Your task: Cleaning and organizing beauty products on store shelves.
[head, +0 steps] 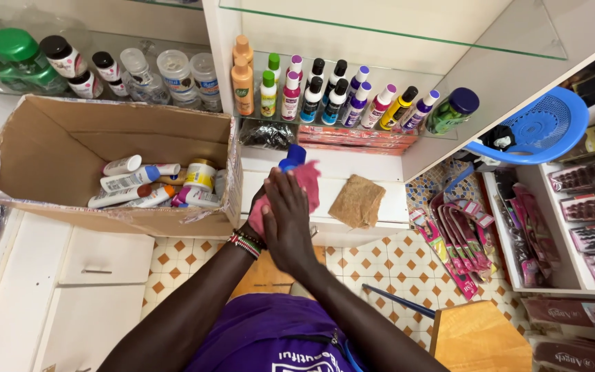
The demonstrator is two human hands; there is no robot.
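My two hands meet in front of my chest, over the white ledge [380, 207]. Between them is a bottle with a blue cap [293, 157], wrapped in a pink cloth [308, 180]; only the cap shows above the cloth. My right hand [287, 217] lies on top, pressing the cloth against the bottle. My left hand [257, 207], with a beaded bracelet [246, 242] at the wrist, is mostly hidden beneath and grips the bottle from the left side. The bottle's body is hidden.
An open cardboard box [49, 145] at left holds several tubes and bottles. Rows of bottles [339, 100] stand on the glass shelf ahead. A brown pad [357, 201] lies on the ledge. A blue plastic seat [538, 127], hair packs and a wooden stool [476, 337] are at right.
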